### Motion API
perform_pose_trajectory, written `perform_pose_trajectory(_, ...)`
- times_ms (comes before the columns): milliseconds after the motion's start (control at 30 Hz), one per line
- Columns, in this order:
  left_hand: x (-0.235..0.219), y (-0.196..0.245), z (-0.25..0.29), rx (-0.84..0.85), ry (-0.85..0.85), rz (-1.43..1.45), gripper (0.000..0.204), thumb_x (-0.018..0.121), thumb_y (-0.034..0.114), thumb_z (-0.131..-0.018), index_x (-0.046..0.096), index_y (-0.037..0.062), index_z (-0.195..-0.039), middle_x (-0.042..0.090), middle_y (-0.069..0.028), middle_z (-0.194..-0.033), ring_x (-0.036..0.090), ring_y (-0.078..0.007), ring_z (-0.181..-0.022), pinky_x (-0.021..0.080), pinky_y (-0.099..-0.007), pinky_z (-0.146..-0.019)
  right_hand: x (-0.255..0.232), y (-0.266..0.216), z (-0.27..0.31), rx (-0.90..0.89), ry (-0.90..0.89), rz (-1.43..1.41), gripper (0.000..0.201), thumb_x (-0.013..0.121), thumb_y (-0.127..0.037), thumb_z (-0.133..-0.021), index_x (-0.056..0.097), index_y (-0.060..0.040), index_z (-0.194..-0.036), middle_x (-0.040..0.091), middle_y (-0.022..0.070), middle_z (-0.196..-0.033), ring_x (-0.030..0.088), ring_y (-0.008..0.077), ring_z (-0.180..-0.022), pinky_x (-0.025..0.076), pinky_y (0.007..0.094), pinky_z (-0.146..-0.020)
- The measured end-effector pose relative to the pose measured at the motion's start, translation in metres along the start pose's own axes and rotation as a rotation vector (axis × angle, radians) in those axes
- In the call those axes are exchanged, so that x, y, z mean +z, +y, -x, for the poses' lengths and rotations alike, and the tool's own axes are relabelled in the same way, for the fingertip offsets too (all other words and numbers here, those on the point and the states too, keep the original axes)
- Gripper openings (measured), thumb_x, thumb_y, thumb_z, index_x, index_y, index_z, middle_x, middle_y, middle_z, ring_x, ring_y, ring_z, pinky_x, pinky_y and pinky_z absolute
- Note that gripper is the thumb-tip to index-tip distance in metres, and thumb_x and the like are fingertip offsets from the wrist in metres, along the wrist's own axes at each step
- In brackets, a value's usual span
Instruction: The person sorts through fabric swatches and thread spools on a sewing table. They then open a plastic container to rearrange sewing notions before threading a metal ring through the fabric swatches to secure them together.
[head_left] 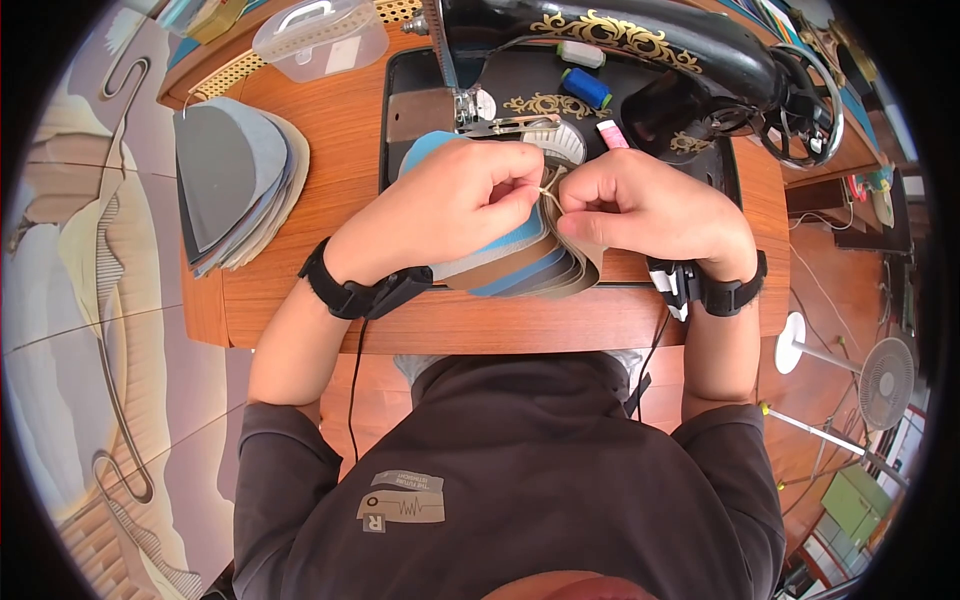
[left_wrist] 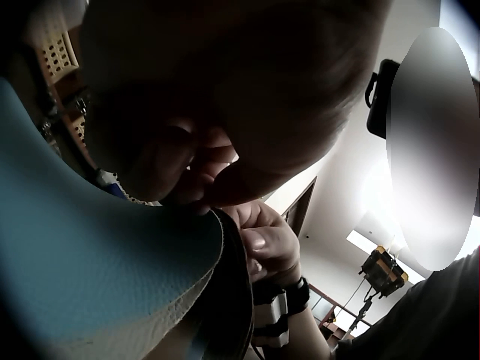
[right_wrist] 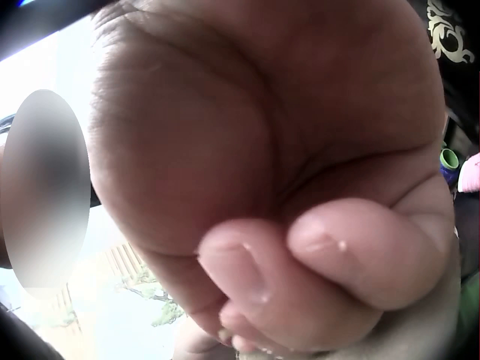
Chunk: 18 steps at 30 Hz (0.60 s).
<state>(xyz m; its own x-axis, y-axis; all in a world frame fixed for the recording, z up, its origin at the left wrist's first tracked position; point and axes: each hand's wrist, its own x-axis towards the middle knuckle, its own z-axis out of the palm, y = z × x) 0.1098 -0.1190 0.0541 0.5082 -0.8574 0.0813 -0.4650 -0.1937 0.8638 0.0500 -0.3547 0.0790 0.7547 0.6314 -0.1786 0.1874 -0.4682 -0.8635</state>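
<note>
A fanned stack of leather-like pieces, blue, brown and grey, lies under both hands at the table's front. At its top corner is a thin pale cord. The left hand pinches the cord between thumb and curled fingers. Close beside it, the right hand has its thumb and index finger at the cord's other side. In the left wrist view the blue piece fills the lower left, below the dark left hand. Curled fingers of the right hand hide the cord in the right wrist view.
A black sewing machine stands behind the hands, with a blue thread spool and a pink-and-white spool on its bed. Another stack of pieces lies on the left, near a clear plastic box. Black cables hang from both wrists.
</note>
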Motion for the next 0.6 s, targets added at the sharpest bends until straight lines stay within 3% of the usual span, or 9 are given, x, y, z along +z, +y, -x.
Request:
perform_pose_trajectory(300, -0.002, -0.0037, -0.0038, 0.098, 0.072, -0.144, 0.012, 0.061, 0.004, -0.086, 0.051, -0.0014, -0.083, 0.046, -0.0106, -0.069, 0.042, -0.0198, -0.062, 0.039, -0.0342, -0.058, 0.0014, -0.0026, -0.0036, -0.051, 0.082, -0.129, 0.023, 0.06, -0.011, -0.088, 0.052, 0.0024, -0.071, 0.043, 0.0032, -0.059, 0.04, 0.01, -0.058, 0.036, 0.0312, -0.053)
perform_pose_trajectory(600, -0.0038, -0.0053, -0.0058, 0.158, 0.128, -0.203, 0.011, 0.059, 0.004, -0.084, 0.051, -0.0021, -0.082, 0.05, -0.0133, -0.07, 0.046, -0.026, -0.062, 0.041, -0.0368, -0.059, 0.0072, -0.0045, -0.008, -0.07, 0.107, -0.256, 0.031, 0.061, -0.011, -0.093, 0.046, -0.0005, -0.068, 0.036, -0.0042, -0.061, 0.035, 0.0046, -0.059, 0.031, 0.0275, -0.051)
